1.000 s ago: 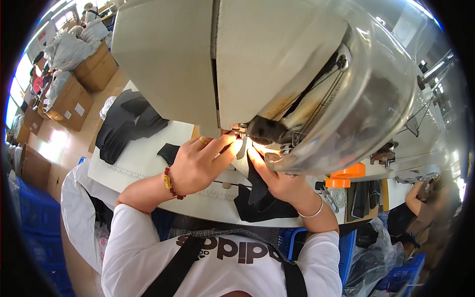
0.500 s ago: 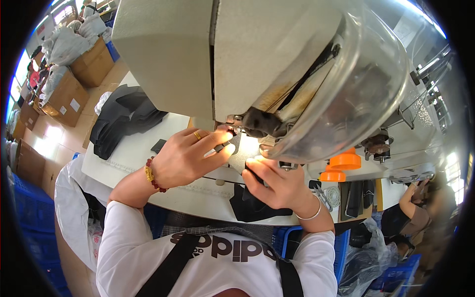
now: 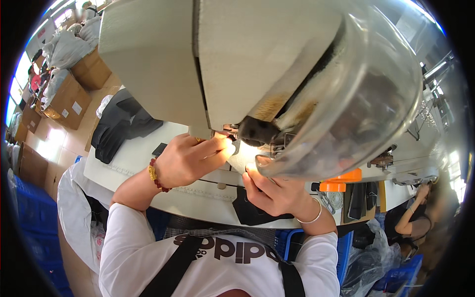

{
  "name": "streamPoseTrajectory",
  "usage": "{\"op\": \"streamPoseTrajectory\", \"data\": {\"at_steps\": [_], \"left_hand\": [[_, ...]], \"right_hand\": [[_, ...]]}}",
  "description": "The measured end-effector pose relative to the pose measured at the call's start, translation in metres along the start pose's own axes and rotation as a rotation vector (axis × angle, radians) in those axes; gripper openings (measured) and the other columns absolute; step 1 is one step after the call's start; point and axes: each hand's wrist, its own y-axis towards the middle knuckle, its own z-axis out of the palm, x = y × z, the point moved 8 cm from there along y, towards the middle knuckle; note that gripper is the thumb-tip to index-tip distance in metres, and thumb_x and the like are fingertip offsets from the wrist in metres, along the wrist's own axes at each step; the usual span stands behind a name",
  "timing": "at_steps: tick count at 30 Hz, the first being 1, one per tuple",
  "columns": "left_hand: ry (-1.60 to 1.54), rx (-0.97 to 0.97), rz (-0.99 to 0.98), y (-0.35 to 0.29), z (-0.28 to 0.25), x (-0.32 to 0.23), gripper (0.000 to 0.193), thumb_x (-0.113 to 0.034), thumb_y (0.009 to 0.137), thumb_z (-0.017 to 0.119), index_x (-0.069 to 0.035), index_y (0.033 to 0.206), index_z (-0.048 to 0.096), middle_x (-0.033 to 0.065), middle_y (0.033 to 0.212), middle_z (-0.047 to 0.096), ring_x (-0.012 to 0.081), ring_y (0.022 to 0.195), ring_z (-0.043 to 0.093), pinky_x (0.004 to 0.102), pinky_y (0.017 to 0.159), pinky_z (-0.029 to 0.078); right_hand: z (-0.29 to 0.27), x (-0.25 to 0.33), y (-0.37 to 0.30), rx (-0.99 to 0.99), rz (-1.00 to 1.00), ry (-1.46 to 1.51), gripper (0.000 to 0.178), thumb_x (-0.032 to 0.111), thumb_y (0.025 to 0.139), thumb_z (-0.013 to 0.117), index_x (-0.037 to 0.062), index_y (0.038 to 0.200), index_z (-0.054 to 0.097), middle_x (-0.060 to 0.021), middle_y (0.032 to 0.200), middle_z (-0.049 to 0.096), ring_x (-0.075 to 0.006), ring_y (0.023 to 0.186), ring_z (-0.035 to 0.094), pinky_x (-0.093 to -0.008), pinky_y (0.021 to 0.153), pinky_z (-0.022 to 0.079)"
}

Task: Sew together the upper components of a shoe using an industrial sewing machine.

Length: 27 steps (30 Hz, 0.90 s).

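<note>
Farthest left of the grip, a stack of dark cut pieces (image 3: 121, 128) lies on the white table (image 3: 121, 168). Nearer, just beside the left wrist, is a small dark scrap (image 3: 159, 149). The left hand (image 3: 190, 161) wears a red and gold bracelet (image 3: 154, 175); its forearm slants up and inward, the back of the hand faces up, and the bent index finger and thumb nearly meet at the tips. A small grey piece (image 3: 236, 146) sits right at those tips, under the head of the sewing machine (image 3: 262, 59); whether they pinch it, I cannot tell. The right hand (image 3: 277, 193) comes up from the other side, wrist bent inward, foremost fingertips pressed down on the lit work surface (image 3: 243, 157), the other fingers curled under. What that grip has hold of is hidden. Below it, partly covered by the palm, spreads a larger black piece (image 3: 252, 210). Right of this hand are orange caps (image 3: 334, 186), a white cord coil (image 3: 335, 200) and dark strips (image 3: 357, 200).
</note>
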Motion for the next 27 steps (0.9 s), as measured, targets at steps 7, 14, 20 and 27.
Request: {"op": "streamPoseTrajectory", "data": {"at_steps": [7,14,20,27], "left_hand": [[-0.007,-0.131,-0.009,-0.004,0.001,0.007,0.035,-0.007,0.071,0.072,-0.006,0.106,0.072,0.0042,0.107,0.069,0.0207,0.085,0.067,0.0318,0.066,0.056],[-0.062,-0.103,-0.021,-0.007,0.007,0.016,0.036,-0.007,0.073,0.080,-0.008,0.108,0.073,0.0066,0.109,0.072,0.0255,0.091,0.068,0.0354,0.071,0.057],[-0.066,-0.118,-0.099,-0.009,0.020,0.023,0.035,-0.009,0.075,0.083,-0.006,0.108,0.072,0.0094,0.106,0.072,0.0286,0.090,0.068,0.0370,0.072,0.057],[-0.081,-0.065,-0.101,-0.009,0.022,0.024,0.034,-0.010,0.075,0.084,-0.007,0.107,0.072,0.0095,0.106,0.072,0.0292,0.088,0.069,0.0377,0.072,0.056]], "right_hand": [[0.012,-0.009,-0.011,0.017,0.097,0.092,0.021,-0.001,0.069,0.078,0.0049,0.089,0.074,-0.0071,0.089,0.069,-0.0273,0.084,0.069,-0.0398,0.072,0.057],[0.029,-0.015,-0.028,0.113,0.094,0.060,0.015,0.002,0.079,0.074,0.0064,0.094,0.074,-0.0114,0.092,0.070,-0.0292,0.089,0.071,-0.0415,0.077,0.060],[0.042,-0.013,-0.033,0.134,-0.046,-0.570,0.019,0.012,0.089,0.067,0.0151,0.108,0.070,-0.0050,0.109,0.071,-0.0262,0.099,0.072,-0.0459,0.083,0.061],[0.049,-0.017,-0.044,0.223,-0.029,-0.485,0.020,0.012,0.080,0.072,0.0181,0.098,0.071,0.0013,0.103,0.070,-0.0213,0.097,0.070,-0.0452,0.081,0.058]]}}
